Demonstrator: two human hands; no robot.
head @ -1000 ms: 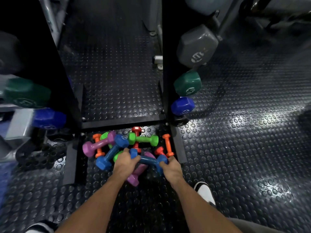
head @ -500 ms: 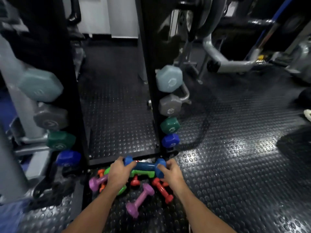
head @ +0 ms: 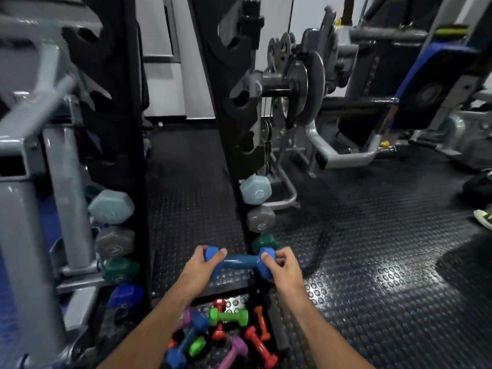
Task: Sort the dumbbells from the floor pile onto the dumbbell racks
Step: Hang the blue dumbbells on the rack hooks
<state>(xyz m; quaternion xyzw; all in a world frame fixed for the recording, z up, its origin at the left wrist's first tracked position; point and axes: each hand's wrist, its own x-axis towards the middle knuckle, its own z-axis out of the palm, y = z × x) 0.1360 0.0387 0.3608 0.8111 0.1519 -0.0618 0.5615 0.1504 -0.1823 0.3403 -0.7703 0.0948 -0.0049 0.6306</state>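
Observation:
I hold a blue dumbbell (head: 238,261) level in the air, one hand on each end. My left hand (head: 199,267) grips its left head and my right hand (head: 283,267) grips its right head. Below my arms lies the floor pile (head: 226,334) of small dumbbells: green, red, orange, purple and blue. Two black upright racks stand ahead. The right rack (head: 239,145) carries pale blue, grey and green hex dumbbells low down. The left rack (head: 114,145) carries pale blue, grey, green and dark blue ones. The upper slots of both racks show no dumbbells.
The studded black rubber floor (head: 372,275) spreads to the right. A weight machine with plates (head: 298,83) stands behind the right rack. A grey machine frame (head: 24,209) crowds the left side. A person's shoe (head: 483,218) shows at the right edge.
Both hands have lifted the blue dumbbell up from the pile to about the height of the lowest racked weights. My view has tilted upward, showing more of the racks.

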